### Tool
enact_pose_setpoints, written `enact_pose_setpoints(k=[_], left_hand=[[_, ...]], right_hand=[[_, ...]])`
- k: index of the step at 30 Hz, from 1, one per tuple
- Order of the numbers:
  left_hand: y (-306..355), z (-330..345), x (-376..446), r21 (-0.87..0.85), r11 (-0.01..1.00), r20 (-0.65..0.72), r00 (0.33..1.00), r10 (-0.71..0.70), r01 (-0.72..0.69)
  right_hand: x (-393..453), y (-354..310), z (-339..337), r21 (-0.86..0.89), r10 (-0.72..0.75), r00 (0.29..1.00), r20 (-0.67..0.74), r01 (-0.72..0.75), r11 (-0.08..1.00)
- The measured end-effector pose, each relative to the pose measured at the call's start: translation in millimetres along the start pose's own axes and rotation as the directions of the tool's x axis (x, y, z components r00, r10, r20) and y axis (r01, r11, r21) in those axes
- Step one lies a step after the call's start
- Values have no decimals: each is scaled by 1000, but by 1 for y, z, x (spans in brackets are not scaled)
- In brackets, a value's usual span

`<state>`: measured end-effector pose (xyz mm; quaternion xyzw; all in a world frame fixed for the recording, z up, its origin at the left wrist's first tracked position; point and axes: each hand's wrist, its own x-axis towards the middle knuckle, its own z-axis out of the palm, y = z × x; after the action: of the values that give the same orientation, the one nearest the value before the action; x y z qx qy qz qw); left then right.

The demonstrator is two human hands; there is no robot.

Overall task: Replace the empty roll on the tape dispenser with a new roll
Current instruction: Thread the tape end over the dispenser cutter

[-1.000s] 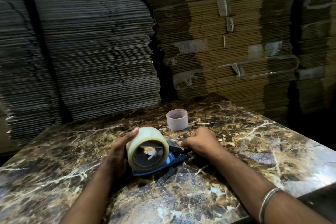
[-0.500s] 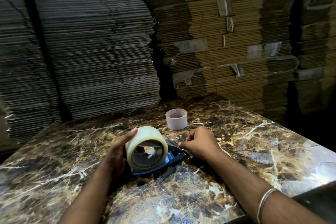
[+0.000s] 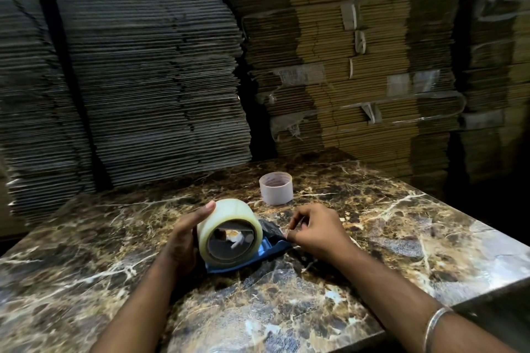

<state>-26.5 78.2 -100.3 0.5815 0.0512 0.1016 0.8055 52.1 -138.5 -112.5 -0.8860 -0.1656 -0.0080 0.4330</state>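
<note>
With the left hand [image 3: 183, 241] cupping the new tape roll [image 3: 229, 231] seated on the blue tape dispenser [image 3: 272, 246] on the tabletop [image 3: 401, 223], and the right hand [image 3: 315, 231] pinching near its front, the tape's loose end could stick to itself or miss the blade.

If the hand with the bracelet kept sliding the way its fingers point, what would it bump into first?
Probably the blue tape dispenser. The right hand points left, fingertips already at the dispenser's dark front end, with the new tape roll just beyond. Depth is hard to judge from this single view.
</note>
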Motion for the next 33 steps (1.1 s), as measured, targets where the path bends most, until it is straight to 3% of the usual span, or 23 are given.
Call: enact_pose_setpoints(k=[6,10,13,15,18,23,25,27,30,33], left_hand=[[-3,-2,2,-25,1000,-14,1000,0,0],[-3,-4,5,-51,998,-29,999,20,-21],[1,-8,9,-67,990,-60,991,120,-124],[1,-13,13,9,981,-118,974,192,-193],[-4,-21,8,126,968,-145,961,235,-218],[-10,-48,-18,297,938,6,983,185,-178],[-9,-60,-28,395,899,136,980,144,-187],[-10,-67,-34,571,799,191,977,93,-188],[-11,-64,-37,816,547,163,982,91,-186],[-11,-60,-37,838,516,137,984,111,-175]], right_hand=[[-4,-2,1,-26,-35,999,-7,35,999],[-6,-1,0,32,-182,982,-45,184,982],[-9,1,0,-35,-277,959,64,280,959],[-9,1,1,-153,-229,954,191,260,954],[-5,0,4,-273,-178,947,269,251,929],[-6,-2,4,-251,-168,947,273,239,938],[-6,-3,4,-244,-164,950,265,231,942],[-6,-3,3,-250,-169,952,256,234,940],[-4,-3,4,-231,-164,950,266,228,946],[-4,-1,5,-235,-162,949,271,229,945]])
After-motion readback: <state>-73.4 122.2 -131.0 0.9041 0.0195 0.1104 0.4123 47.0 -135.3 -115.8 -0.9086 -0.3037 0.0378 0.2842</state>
